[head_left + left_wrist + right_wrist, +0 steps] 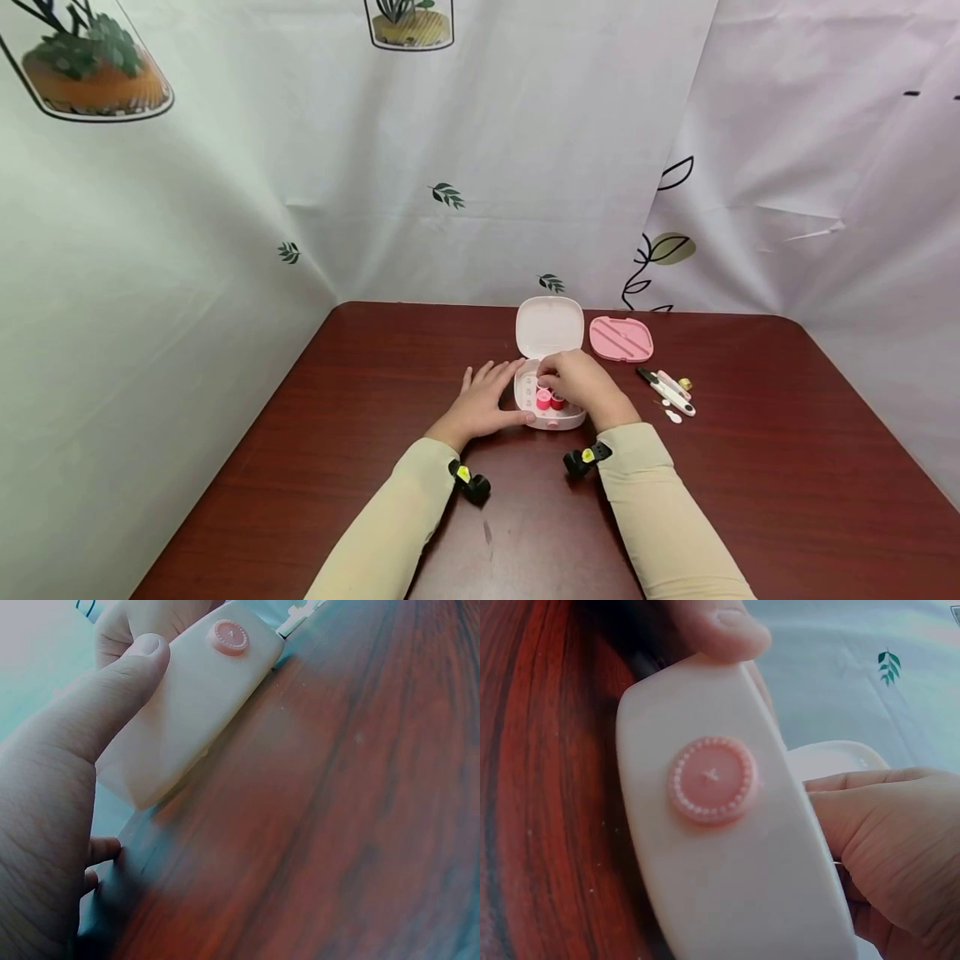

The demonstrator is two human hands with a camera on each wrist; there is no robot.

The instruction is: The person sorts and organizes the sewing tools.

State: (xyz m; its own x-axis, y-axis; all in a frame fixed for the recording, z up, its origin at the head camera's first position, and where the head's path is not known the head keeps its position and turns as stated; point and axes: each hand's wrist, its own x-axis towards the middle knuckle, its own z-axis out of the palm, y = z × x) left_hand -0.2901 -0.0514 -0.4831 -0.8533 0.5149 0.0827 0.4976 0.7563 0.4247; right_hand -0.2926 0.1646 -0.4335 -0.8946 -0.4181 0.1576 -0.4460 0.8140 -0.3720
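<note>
A small white sewing box point(526, 392) lies on the table with its lid point(550, 327) raised at the back. Inside are a pink thread spool point(543, 400) and a red thread spool point(557, 402). My left hand point(483, 404) rests on the box's left side with fingers spread and fairly straight, its thumb point(139, 671) against the front wall near a round pink button point(711, 780). My right hand point(581, 382) reaches over the box from the right, fingers curled. Its fingertips pinch what looks like another thread spool behind the pink one, mostly hidden.
A pink compartment tray point(621, 339) lies right of the lid. In front of it are a black-and-white tool point(671, 393), a small gold item point(686, 384) and a small white piece point(673, 417). Patterned white cloth point(480, 167) hangs behind the brown table point(337, 467).
</note>
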